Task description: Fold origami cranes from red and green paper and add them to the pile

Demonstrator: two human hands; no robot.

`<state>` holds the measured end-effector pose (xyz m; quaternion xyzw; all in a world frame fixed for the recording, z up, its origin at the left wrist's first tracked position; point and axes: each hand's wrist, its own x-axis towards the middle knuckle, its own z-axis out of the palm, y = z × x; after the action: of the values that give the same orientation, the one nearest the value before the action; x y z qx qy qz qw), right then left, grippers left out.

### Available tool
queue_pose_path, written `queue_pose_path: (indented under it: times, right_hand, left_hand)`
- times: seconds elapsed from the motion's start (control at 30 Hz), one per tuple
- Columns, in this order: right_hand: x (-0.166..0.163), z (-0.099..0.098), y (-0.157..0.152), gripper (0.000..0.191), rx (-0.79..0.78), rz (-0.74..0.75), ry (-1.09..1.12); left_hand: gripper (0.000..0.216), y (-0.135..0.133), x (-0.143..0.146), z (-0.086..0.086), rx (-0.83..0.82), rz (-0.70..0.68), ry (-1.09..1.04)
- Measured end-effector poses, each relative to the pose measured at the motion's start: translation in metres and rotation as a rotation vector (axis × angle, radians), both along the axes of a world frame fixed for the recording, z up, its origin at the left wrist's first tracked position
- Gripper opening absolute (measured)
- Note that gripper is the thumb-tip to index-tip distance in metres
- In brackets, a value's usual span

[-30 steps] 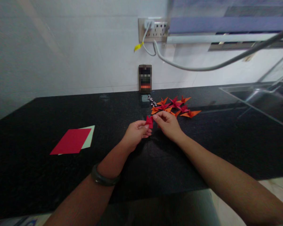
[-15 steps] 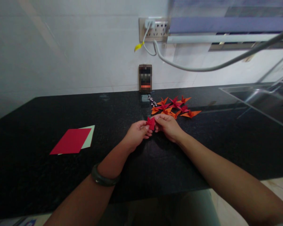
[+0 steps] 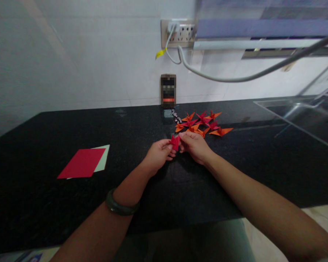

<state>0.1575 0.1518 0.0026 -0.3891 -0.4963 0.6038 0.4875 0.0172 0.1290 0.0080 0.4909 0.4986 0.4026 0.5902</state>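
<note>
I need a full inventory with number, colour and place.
Folded piece: one, red, centre
Folded figures: about nine, red and orange, centre-right
Paper sheets: two, red over pale green, left
Counter: one, black, below
Wall: one, whitish, behind
Phone: one, dark, against wall
Strap: one, black-and-pale, before phone
Socket panel: one, beige, on wall
Plug: one, white, upper centre
Tag: one, yellow, below plug
Thick cable: one, grey, upper right
Panel: one, bluish, upper right
Bracelet: one, dark, lower left
Left hand, right hand: two, bare, centre
</note>
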Motion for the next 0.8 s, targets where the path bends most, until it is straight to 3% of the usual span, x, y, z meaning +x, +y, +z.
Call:
queue_pose_path:
  times: [0.8]
  right_hand:
    - [0.0009,0.0021,-0.0049,0.024,0.016,0.121,-0.013]
  left_hand:
    - [0.013,-0.0006,0.0001,0.0038,-0.038,0.017,-0.030]
